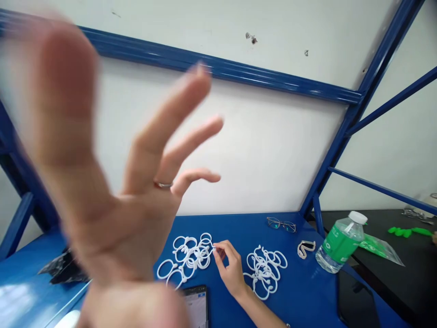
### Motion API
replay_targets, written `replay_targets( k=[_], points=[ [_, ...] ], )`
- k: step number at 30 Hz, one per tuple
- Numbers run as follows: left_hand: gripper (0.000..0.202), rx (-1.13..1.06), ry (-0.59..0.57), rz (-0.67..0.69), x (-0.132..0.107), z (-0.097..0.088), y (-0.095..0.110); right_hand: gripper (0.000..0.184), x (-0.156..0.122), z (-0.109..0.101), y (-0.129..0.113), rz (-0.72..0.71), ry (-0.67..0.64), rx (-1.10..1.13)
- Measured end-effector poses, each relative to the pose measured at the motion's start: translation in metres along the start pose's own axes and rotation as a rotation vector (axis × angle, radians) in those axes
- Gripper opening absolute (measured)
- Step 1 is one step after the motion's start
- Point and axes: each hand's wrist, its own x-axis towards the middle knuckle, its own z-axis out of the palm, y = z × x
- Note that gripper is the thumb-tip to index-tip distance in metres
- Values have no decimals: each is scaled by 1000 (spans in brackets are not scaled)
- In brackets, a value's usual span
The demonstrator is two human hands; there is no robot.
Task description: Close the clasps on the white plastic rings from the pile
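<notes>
My left hand (112, 191) is raised close to the camera, blurred, palm toward me. Its fingers are spread and empty, and a ring shows on one finger. It hides much of the left side of the blue table (307, 291). My right hand (230, 269) rests low on the table with thumb and fingertips pinched on a white plastic ring at the right edge of a tangled pile of white rings (187, 259). A second pile of white rings (266, 271) lies just right of that hand.
Eyeglasses (282, 224) lie near the back wall, and a small beige loop (306, 249) beside a green-labelled bottle (341, 241). A phone (197, 305) is at the front edge, a black bag (63, 269) at left. Green parts (408, 231) and a plastic bag (380, 248) sit on the black table to the right.
</notes>
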Motion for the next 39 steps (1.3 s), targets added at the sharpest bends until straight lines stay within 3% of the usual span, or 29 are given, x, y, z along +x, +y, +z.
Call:
replay_targets(
  k=[2,4,8,11,13,17,22,31,39],
  points=[
    [84,-125,-20,20,13,21,-21,14,0,0,2,-5,35,-9],
    [91,-157,-135,-15,-2,45,-49,14,0,-1,4,2,64,-13],
    [100,81,-491,-166,-88,85,-102,13,1,-1,3,27,63,-6],
    [84,96,-574,-246,-139,100,-117,15,2,1,0,16,27,15],
    [66,90,-568,-275,-155,105,-119,15,2,2,-1,5,17,32],
    [44,125,-516,-301,-164,113,-119,14,2,4,1,15,19,69],
    [41,186,-434,-264,-169,115,-117,13,2,6,3,35,46,100],
    [19,270,-339,-177,-163,99,-112,15,3,4,-4,40,75,120],
    [27,300,-324,-130,-166,103,-104,16,0,4,-4,69,62,127]
  ],
)
